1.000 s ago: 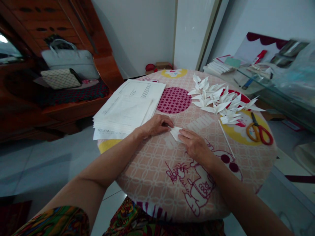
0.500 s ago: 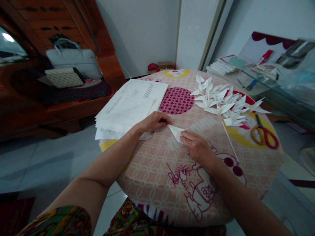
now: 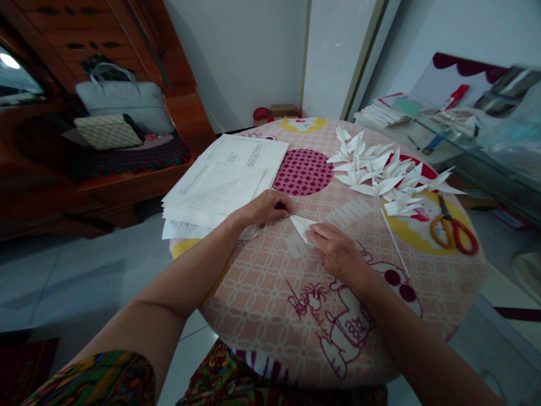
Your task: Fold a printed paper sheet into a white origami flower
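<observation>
A small folded piece of white paper [image 3: 301,224] lies on the round table's pink patterned cloth [image 3: 270,293]. My left hand [image 3: 264,207] pinches its left corner with curled fingers. My right hand [image 3: 338,252] lies on the paper's right part, fingers pressed together and flat on it. A stack of printed white sheets [image 3: 224,183] sits just left of my left hand. Several folded white paper cranes [image 3: 382,175] are heaped at the table's far right.
Orange-handled scissors [image 3: 453,231] lie at the right edge beyond a thin white stick [image 3: 394,241]. A wooden bench with bags [image 3: 118,107] stands to the left. A glass counter [image 3: 477,141] with books and clutter is at the right.
My hands have shifted slightly on the paper; its left corner now sticks out as a point between them. The view has moved a little.
</observation>
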